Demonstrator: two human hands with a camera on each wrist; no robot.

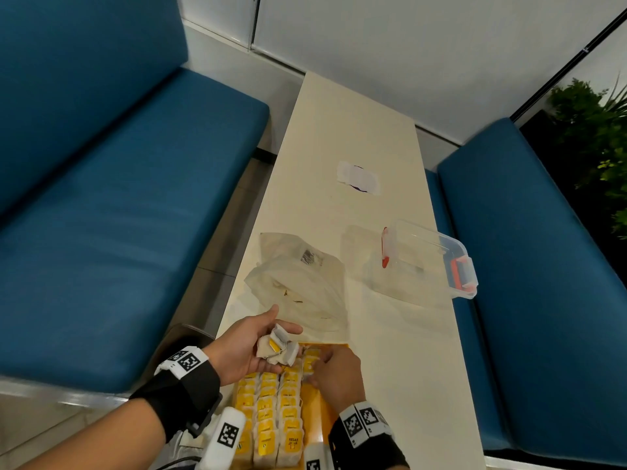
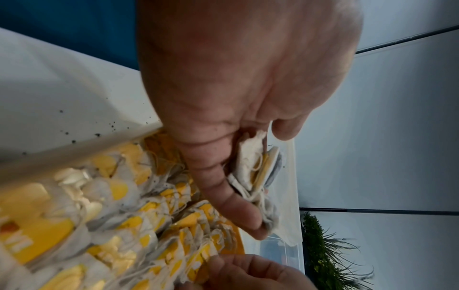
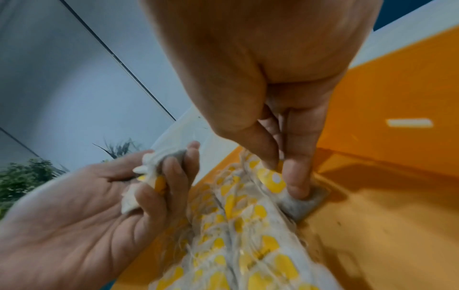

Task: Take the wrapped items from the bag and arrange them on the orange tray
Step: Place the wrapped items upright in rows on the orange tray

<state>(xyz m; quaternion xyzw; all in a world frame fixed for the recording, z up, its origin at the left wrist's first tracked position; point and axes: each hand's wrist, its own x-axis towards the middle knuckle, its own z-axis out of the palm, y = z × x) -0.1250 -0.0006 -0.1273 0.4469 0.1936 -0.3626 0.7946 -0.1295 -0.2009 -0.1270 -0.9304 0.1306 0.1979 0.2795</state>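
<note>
The orange tray (image 1: 324,415) lies at the table's near end, with overlapping rows of white tea bags with yellow tags (image 1: 271,415) filling its left part. My left hand (image 1: 281,340) is palm-up over the tray's far left corner, its fingers curled round a small bunch of tea bags (image 1: 278,349) (image 3: 149,176). My right hand (image 3: 285,176) reaches down at the far end of the rightmost row, where its thumb and forefinger pinch one tea bag (image 3: 301,204) against the tray floor (image 3: 372,196). The crumpled clear plastic bag (image 1: 298,276) lies just beyond the tray.
A clear plastic box with red latches (image 1: 424,259) sits on the table's right side beyond the tray. A white sticker (image 1: 358,178) lies farther along the table (image 1: 390,334). Blue benches (image 1: 118,198) flank the table. Plants (image 1: 597,147) stand at the far right.
</note>
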